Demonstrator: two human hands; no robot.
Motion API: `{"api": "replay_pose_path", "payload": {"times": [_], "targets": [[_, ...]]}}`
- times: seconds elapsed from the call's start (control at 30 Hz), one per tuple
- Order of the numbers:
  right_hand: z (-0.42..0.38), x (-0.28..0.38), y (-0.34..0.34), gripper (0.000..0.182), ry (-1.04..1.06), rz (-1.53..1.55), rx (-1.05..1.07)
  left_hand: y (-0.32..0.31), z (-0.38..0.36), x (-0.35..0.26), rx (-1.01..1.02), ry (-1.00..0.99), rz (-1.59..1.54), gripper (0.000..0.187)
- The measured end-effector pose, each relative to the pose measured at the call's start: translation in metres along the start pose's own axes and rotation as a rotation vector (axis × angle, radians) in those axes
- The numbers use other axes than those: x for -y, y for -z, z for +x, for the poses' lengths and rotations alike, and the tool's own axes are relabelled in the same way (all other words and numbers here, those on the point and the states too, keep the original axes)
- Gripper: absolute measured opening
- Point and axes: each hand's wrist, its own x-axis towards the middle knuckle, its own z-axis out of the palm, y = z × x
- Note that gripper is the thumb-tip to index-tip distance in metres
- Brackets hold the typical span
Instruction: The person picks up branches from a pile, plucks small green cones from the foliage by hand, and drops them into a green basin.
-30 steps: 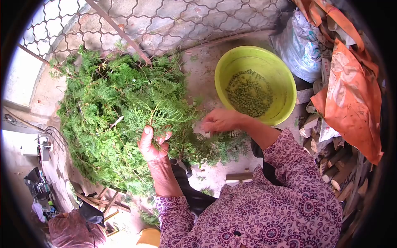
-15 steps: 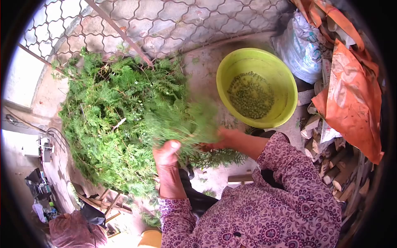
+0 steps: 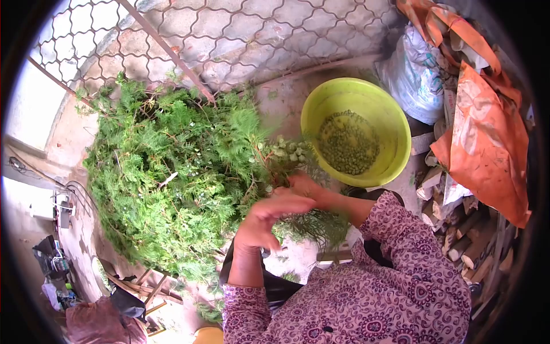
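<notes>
My right hand (image 3: pixel 303 188) is closed on a green branch (image 3: pixel 321 223) with clusters of pale green cones (image 3: pixel 291 151) on it, near the lower left of the yellow-green basin. My left hand (image 3: pixel 266 221) is beside it on the left, fingers apart and stretched toward the right hand, holding nothing that shows. Left of both hands lies a large heap of leafy green branches (image 3: pixel 166 172). The yellow-green basin (image 3: pixel 395 114) has many small green cones (image 3: pixel 349 143) at its bottom.
A wire mesh fence (image 3: pixel 246 34) runs along the back. At the right are a white sack (image 3: pixel 421 80), an orange sheet (image 3: pixel 481 143) and stacked firewood (image 3: pixel 470 241). Wooden pieces (image 3: pixel 152 286) and a dark red cloth (image 3: pixel 103 321) lie at the lower left.
My left hand has moved right and opened, off the leafy sprays. The blurred greenery between my hands has shifted, and the cone clusters now show. The basin appears slightly lower in view.
</notes>
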Motion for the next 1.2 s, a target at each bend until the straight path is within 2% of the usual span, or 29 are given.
{"api": "replay_pose_path", "payload": {"times": [0.03, 0.1, 0.13, 0.17, 0.23, 0.27, 0.3, 0.33, 0.37, 0.43, 0.5, 0.57, 0.63, 0.73, 0.8, 0.83, 0.9, 1.07, 1.13, 1.2], "targets": [[-0.001, 0.013, 0.004, 0.034, 0.005, -0.003, 0.002, 0.005, -0.004, 0.002, -0.212, 0.012, -0.177, 0.046], [-0.004, 0.034, 0.010, 0.034, -0.206, -0.312, 0.060, 0.017, -0.010, 0.007, -0.655, 0.088, -0.155, 0.035], [-0.003, 0.003, -0.002, 0.035, -0.036, -0.289, -0.039, 0.022, -0.010, 0.015, -0.870, 0.149, -0.035, 0.029], [-0.002, 0.010, 0.001, 0.035, -0.031, -0.291, -0.036, 0.024, -0.010, 0.024, -0.873, 0.144, -0.034, 0.029], [-0.003, 0.031, 0.008, 0.038, -0.142, -0.270, 0.130, 0.019, -0.002, 0.034, -1.012, 0.147, 0.038, 0.036], [-0.003, 0.033, 0.006, 0.038, -0.138, -0.270, 0.133, 0.014, 0.001, 0.037, -1.002, 0.208, 0.101, 0.045], [-0.003, 0.035, 0.002, 0.035, -0.005, -0.157, 0.032, 0.013, 0.002, 0.041, -1.005, 0.207, 0.102, 0.045], [-0.004, 0.035, 0.000, 0.034, 0.126, -0.042, -0.069, 0.013, 0.001, 0.046, -0.971, 0.218, 0.321, 0.046], [-0.005, 0.035, 0.001, 0.034, 0.125, -0.041, -0.068, 0.013, 0.000, 0.050, -0.928, 0.229, 0.538, 0.048], [-0.006, 0.034, 0.003, 0.038, 0.095, -0.198, 0.054, 0.012, 0.004, 0.052, -0.935, 0.215, 0.444, 0.050], [-0.009, 0.037, 0.002, 0.035, 0.093, -0.166, 0.038, 0.010, 0.006, 0.051, -0.980, 0.250, 0.283, 0.040], [-0.011, 0.044, 0.004, 0.033, 0.090, -0.132, 0.025, 0.013, 0.004, 0.055, -0.979, 0.255, 0.314, 0.033], [-0.013, 0.051, 0.008, 0.030, -0.024, -0.358, 0.235, 0.015, 0.003, 0.055, -0.980, 0.258, 0.346, 0.027], [-0.015, 0.044, 0.002, 0.036, -0.057, -0.329, 0.354, 0.016, 0.001, 0.054, -0.996, 0.260, 0.364, 0.017], [-0.015, 0.046, 0.005, 0.040, -0.088, -0.414, 0.425, 0.019, -0.001, 0.057, -1.016, 0.230, 0.118, 0.009], [-0.014, 0.049, 0.006, 0.044, -0.120, -0.498, 0.492, 0.020, -0.002, 0.056, -1.021, 0.230, 0.119, 0.009], [-0.015, 0.050, 0.008, 0.044, -0.115, -0.455, 0.512, 0.023, -0.003, 0.054, -1.075, 0.171, -0.012, 0.002], [-0.015, 0.063, 0.028, 0.040, -0.096, -0.419, 0.660, 0.025, -0.009, 0.056, -1.121, 0.093, 0.028, 0.004], [-0.012, 0.076, 0.051, 0.033, -0.009, 0.102, 0.738, 0.026, -0.009, 0.057, -1.115, 0.074, 0.028, 0.006], [-0.011, 0.094, 0.085, 0.022, -0.286, 0.355, 0.678, 0.029, -0.013, 0.060, -1.119, 0.083, 0.057, 0.006]]}}
